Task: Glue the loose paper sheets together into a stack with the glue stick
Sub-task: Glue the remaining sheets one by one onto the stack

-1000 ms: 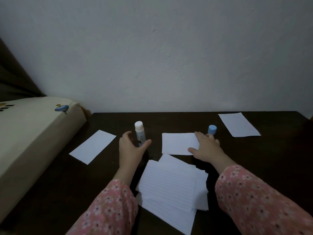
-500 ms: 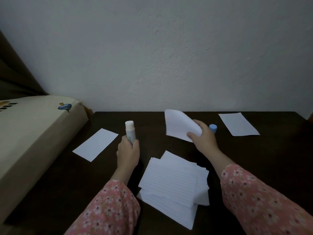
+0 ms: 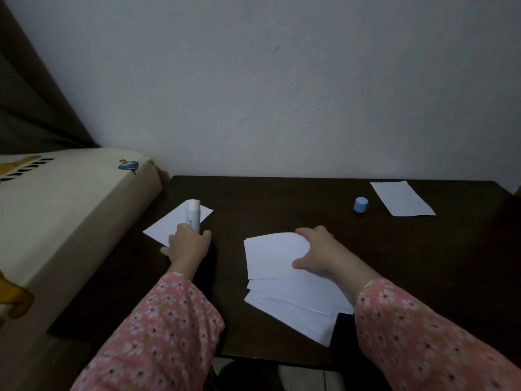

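My left hand (image 3: 188, 244) grips the uncapped white glue stick (image 3: 192, 214) upright over a loose white sheet (image 3: 169, 226) at the table's left. My right hand (image 3: 317, 251) holds a lined sheet (image 3: 272, 255) down on top of the fanned stack of lined paper sheets (image 3: 296, 300) in the middle, thumb on the sheet's near side and fingers over its far right corner. The blue glue cap (image 3: 360, 204) stands alone at the back right. Another loose sheet (image 3: 401, 198) lies beyond the cap near the far right corner.
The dark wooden table (image 3: 282, 204) butts against a pale wall. A cream mattress or cushion (image 3: 62, 210) with printed figures borders the table's left edge. The table's near edge runs under my pink floral sleeves.
My right hand lifted the lined sheet from the table's middle and brought it down onto the stack. My left hand took the glue stick and carried it left, over the loose sheet.
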A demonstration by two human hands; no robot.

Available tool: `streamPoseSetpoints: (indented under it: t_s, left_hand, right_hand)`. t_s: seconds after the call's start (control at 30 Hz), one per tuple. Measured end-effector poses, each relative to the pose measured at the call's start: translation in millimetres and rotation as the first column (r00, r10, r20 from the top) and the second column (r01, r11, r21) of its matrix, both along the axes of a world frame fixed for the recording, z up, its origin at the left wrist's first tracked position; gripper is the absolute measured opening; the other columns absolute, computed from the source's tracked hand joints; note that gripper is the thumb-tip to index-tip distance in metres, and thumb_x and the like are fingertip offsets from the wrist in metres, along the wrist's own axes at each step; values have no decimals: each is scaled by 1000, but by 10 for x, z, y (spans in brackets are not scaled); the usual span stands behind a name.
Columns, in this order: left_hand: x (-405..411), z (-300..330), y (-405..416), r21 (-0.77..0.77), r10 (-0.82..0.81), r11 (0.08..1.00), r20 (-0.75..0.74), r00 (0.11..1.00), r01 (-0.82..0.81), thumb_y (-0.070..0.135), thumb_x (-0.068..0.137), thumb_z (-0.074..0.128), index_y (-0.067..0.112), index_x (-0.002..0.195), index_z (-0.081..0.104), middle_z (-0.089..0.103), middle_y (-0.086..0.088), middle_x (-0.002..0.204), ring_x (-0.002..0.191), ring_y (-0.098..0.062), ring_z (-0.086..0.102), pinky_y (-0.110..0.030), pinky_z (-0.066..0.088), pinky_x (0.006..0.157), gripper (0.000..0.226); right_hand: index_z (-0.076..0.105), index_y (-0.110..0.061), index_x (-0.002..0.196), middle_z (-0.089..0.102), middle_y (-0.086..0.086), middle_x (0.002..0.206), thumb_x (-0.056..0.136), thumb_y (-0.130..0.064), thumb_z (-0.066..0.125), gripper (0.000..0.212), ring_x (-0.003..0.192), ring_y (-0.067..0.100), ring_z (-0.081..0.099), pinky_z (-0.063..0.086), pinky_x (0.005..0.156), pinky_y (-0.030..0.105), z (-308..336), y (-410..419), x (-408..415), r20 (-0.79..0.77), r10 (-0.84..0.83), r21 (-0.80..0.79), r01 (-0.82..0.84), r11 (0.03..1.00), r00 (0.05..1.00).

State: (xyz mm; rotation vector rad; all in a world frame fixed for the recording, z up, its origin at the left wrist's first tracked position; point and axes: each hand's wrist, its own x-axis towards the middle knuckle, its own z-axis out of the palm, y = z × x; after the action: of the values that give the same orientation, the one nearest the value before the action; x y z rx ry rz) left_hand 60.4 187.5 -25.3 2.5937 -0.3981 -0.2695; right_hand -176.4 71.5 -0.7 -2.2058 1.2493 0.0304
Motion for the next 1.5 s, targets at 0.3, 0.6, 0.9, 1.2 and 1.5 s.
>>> streamPoseSetpoints:
  t_s: [0.3, 0.6, 0.9, 1.2, 1.5]
  left_hand:
    - [-155, -26, 15, 22, -158, 987, 27, 987, 158, 44, 89, 58, 18, 100, 39, 52, -2, 91, 82, -21, 48, -41, 33, 97, 34]
    - [-363, -94, -177, -134, -328, 932, 80, 941, 336, 44, 86, 61, 22, 101, 47, 58, 3, 92, 90, -17, 55, -35, 32, 84, 30]
    - [-264, -172, -367, -358, -259, 895, 65, 964, 265, 39, 84, 66, 26, 98, 50, 60, 4, 98, 98, -16, 56, -35, 50, 84, 25]
    - [-212, -173, -562, -323, -318, 899, -14, 948, 297, 28, 71, 78, 18, 104, 53, 58, -1, 103, 97, -19, 57, -41, 54, 85, 43]
    - [-516, 158, -644, -569, -605, 699, -148, 782, 434, 28, 97, 51, 28, 146, 15, 39, 5, 121, 105, -12, 47, -28, 41, 80, 61]
  right_hand:
    - [35, -34, 146, 24, -3, 150, 83, -46, 68, 73, 134, 23, 27, 35, 106, 42, -80, -38, -53, -142, 48, -62, -58, 996, 989]
    - [47, -33, 138, 30, 0, 146, 80, -47, 69, 63, 134, 25, 29, 34, 107, 44, 157, -140, 41, -189, 71, -100, -91, 991, 979]
    - [48, -40, 135, 39, -13, 146, 96, -35, 52, 39, 135, 16, 33, 31, 109, 42, 9, -369, 672, 58, 292, -247, -269, 931, 955]
    - [50, -34, 138, 39, -17, 146, 100, -43, 40, 40, 137, 10, 27, 26, 111, 38, -367, -556, 435, -66, 382, -424, -372, 826, 922]
    - [64, -34, 119, 50, -19, 126, 96, -42, 51, 28, 123, 2, 38, 31, 102, 28, -445, -660, 133, 107, 297, -445, -222, 868, 949]
